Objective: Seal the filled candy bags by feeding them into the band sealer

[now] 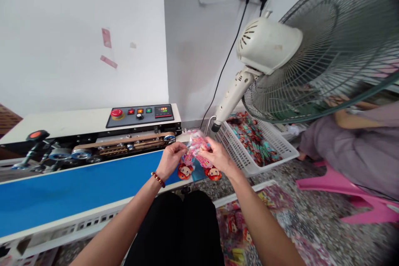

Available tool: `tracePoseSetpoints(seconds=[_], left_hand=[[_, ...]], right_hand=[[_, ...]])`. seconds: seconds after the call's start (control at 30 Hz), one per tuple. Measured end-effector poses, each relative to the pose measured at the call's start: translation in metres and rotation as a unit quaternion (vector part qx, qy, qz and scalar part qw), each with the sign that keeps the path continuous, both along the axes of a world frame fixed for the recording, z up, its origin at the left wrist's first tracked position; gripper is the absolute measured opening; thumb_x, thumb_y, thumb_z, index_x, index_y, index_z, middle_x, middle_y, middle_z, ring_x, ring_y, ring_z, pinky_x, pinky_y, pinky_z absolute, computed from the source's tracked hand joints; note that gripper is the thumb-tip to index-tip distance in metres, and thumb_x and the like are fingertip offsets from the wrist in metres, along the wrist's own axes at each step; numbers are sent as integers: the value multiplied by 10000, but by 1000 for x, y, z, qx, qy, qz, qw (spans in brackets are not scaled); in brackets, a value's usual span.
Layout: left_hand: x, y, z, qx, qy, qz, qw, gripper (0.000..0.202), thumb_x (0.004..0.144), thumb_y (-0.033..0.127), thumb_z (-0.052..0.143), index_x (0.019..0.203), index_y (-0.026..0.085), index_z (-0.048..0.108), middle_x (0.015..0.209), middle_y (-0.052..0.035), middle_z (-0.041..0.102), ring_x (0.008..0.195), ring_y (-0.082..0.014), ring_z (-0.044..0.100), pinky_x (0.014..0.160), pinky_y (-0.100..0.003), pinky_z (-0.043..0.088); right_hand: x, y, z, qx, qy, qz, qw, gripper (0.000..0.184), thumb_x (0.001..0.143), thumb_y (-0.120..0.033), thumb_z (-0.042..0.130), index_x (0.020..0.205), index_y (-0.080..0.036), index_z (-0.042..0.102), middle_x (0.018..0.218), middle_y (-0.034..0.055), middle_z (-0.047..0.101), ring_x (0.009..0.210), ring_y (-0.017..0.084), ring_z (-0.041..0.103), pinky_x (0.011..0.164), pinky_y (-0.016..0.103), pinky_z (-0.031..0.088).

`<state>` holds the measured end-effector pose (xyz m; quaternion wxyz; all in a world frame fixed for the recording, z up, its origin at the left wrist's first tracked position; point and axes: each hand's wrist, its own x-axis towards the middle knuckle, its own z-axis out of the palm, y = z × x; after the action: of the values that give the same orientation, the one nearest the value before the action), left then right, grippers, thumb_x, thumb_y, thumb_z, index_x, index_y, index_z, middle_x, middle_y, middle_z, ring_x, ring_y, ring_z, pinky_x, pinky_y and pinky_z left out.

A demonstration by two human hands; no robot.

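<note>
My right hand (217, 156) grips a small clear plastic packet (196, 143) with pink print, and a red-haired cartoon doll figure (213, 173) hangs head-down below its fingers. Thumb and fingers of my left hand (171, 158) are pinched together at the left edge of the plastic. A second red-haired doll figure (185, 171) shows just beneath the left fingers, over the end of the blue conveyor belt (121, 187). Whether that one lies on the belt or is held, I cannot tell. A beaded bracelet circles my left wrist.
Behind the belt stands a sealing machine (141, 116) with a red stop button (116, 113). A fan (269, 48) leans in at upper right. White baskets hold packed items (254, 139) and pink packets (232, 224). A person sits by a pink stool (352, 191).
</note>
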<state>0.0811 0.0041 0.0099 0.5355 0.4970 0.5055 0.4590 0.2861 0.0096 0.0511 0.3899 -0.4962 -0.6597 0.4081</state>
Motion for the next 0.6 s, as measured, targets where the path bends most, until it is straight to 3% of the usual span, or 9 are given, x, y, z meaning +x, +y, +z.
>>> tracePoseSetpoints(seconds=[0.17,0.33,0.6], left_hand=[[6,14,-6,-126,-53,21,990,273,647,346,787,766,147,643,554,31,556,401,-92,499,380,-199,262],[16,29,-8,-222,-75,98,967,131,690,163,733,760,114,634,602,0,603,388,-96,544,357,-195,232],[-6,26,-11,-229,-39,169,958,115,673,135,724,736,91,639,587,-15,598,348,-71,460,367,-201,193]], right_hand=[[16,6,-17,-64,221,-99,968,340,657,-336,791,965,-260,666,817,-27,702,664,175,598,653,294,490],[19,3,-33,-85,226,-111,964,350,634,-313,817,951,-244,685,767,-32,703,646,170,609,636,284,506],[16,1,-61,-98,215,-119,964,369,654,-333,814,993,-252,692,803,-34,726,677,176,642,669,287,515]])
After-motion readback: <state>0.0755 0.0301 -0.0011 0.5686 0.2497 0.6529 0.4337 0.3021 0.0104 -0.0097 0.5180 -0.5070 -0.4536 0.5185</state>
